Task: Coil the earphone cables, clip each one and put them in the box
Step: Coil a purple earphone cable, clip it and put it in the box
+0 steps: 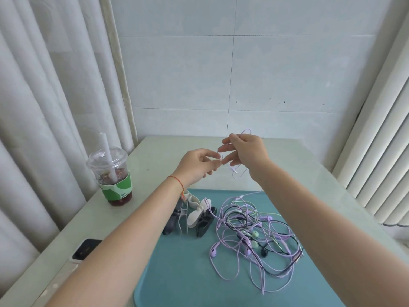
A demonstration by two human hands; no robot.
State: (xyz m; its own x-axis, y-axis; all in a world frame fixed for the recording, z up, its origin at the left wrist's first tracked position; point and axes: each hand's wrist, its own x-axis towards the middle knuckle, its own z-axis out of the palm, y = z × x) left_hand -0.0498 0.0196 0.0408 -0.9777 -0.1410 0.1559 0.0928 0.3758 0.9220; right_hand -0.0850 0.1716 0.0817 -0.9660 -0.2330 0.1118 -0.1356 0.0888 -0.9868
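Observation:
Both my hands are raised above the table's far half with a pale purple earphone cable (246,131) between them. My right hand (244,151) has loops of this cable wound round its fingers, and one loop sticks up above it. My left hand (198,166) pinches the cable's end close to the right fingertips. A strand hangs from the right hand down to a tangled pile of purple, green and black earphones (254,235) on the teal tray (177,273). Several white and black clips (194,216) lie on the tray's far left part. No box is in view.
A plastic cup (112,173) with a straw and a green sleeve stands at the table's left. A dark phone (85,249) lies near the left edge. Curtains hang on the left, blinds on the right, a tiled wall behind.

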